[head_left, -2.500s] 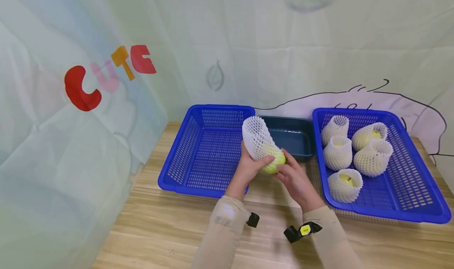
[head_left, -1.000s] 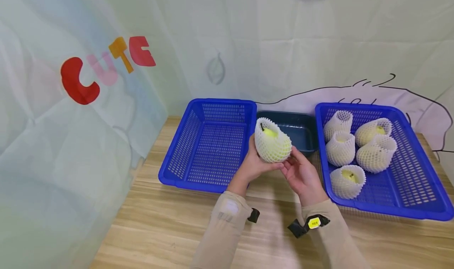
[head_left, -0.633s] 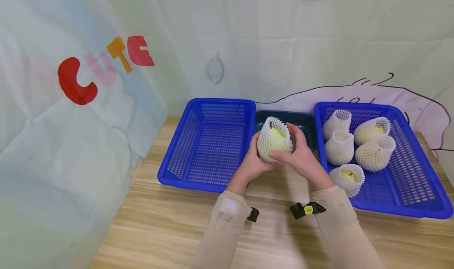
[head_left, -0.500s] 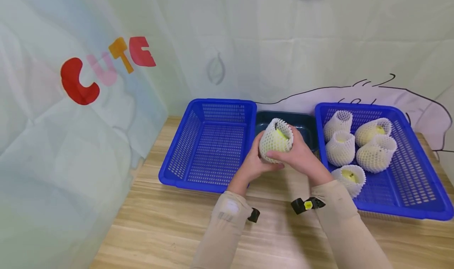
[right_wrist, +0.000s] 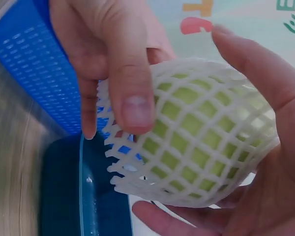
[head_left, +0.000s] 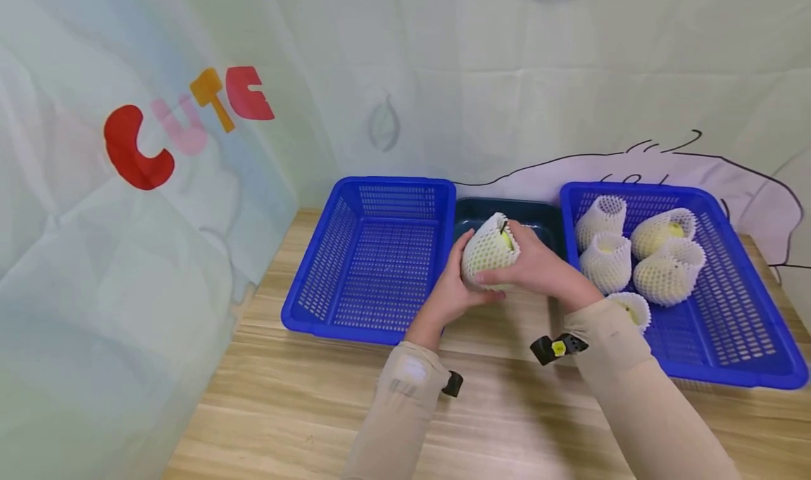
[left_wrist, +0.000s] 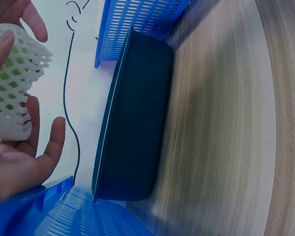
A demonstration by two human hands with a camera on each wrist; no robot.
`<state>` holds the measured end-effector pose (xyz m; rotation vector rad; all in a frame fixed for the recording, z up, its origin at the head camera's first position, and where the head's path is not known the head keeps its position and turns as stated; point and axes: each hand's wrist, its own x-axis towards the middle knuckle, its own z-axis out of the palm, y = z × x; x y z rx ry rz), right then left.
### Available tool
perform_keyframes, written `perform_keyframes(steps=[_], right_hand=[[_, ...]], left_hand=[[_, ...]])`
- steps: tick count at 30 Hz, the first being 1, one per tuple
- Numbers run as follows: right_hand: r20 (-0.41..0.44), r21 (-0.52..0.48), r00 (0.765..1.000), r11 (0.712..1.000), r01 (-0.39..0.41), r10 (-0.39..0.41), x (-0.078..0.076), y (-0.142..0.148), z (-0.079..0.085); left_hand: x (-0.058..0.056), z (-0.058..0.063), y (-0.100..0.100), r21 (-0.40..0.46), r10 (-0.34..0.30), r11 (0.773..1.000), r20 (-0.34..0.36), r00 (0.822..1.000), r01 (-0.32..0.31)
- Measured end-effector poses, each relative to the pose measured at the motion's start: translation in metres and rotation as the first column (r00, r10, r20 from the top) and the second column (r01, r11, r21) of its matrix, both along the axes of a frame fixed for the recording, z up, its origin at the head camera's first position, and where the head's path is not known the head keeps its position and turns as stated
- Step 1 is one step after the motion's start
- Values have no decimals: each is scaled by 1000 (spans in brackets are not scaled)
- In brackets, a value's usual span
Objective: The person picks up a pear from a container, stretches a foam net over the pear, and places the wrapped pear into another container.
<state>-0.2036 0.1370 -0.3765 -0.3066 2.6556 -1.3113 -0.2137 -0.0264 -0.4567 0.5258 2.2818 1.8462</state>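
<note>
A yellow-green pear (right_wrist: pixel 201 140) with a dark stem sits inside a white foam net sleeve (head_left: pixel 486 256). Both hands hold it above the table, in front of the dark tray. My left hand (head_left: pixel 451 291) cups it from the left and below, its thumb on the lower part of the net in the right wrist view. Across from it, my right hand (head_left: pixel 538 265) grips the right side, with the thumb over the front. The sleeve's upper opening tilts to the right and shows the stem. In the left wrist view the net's jagged lower edge (left_wrist: pixel 39 64) shows.
On the left stands a blue plastic basket (head_left: pixel 304 300) with nothing in it. Another blue basket (head_left: pixel 728 311) on the right holds several net-wrapped pears (head_left: pixel 668 272). Between them is a dark green tray (head_left: pixel 545 216). Printed cloth hangs behind the wooden table (head_left: pixel 304 409).
The sleeve, earlier stretched long with the pear at its low end, now wraps the pear stem-up. My right hand came off underneath and now grips the right side. The pear tilts more rightward.
</note>
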Motion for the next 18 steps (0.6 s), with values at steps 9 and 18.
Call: perform_keyframes(steps=[9, 18], right_hand=[[36, 26, 999, 1000, -6, 5, -2, 17, 16], [139, 121, 988, 991, 57, -73, -3, 89, 46]], left_hand=[[0, -1, 1, 101, -58, 993, -26, 998, 60], [3, 13, -2, 130, -98, 987, -4, 995, 98]])
